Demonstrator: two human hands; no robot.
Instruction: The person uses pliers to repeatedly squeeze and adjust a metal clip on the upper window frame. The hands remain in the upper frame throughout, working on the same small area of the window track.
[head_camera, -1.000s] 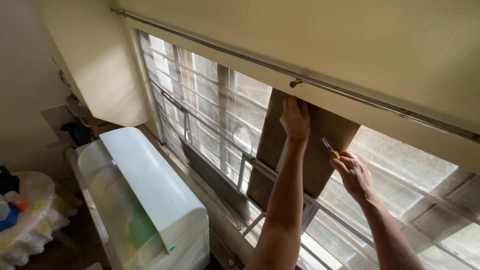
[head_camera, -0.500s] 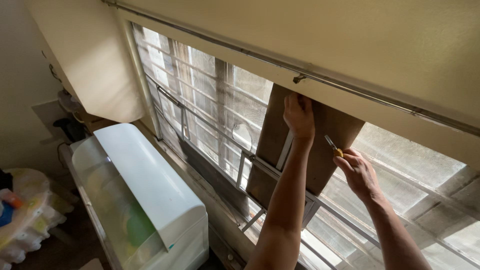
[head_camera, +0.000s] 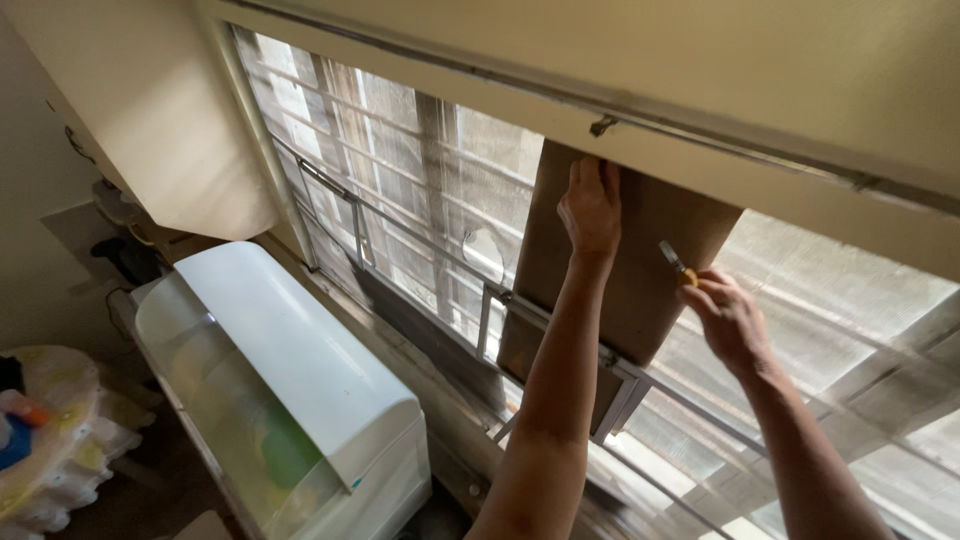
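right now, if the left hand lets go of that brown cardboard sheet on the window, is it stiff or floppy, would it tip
Probably fairly stiff: the cardboard sheet stays flat across the window bars with no visible sag. Likely light, since the left hand steadies it with one flat palm. It could well tip or slide if released; no fastening shows. The right hand holds a small yellow-handled tool near its edge.

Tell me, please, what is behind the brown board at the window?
Behind the brown board are the metal window bars and frosted glass, seen around its edges. The left hand presses on the board. What the board itself covers cannot be seen.
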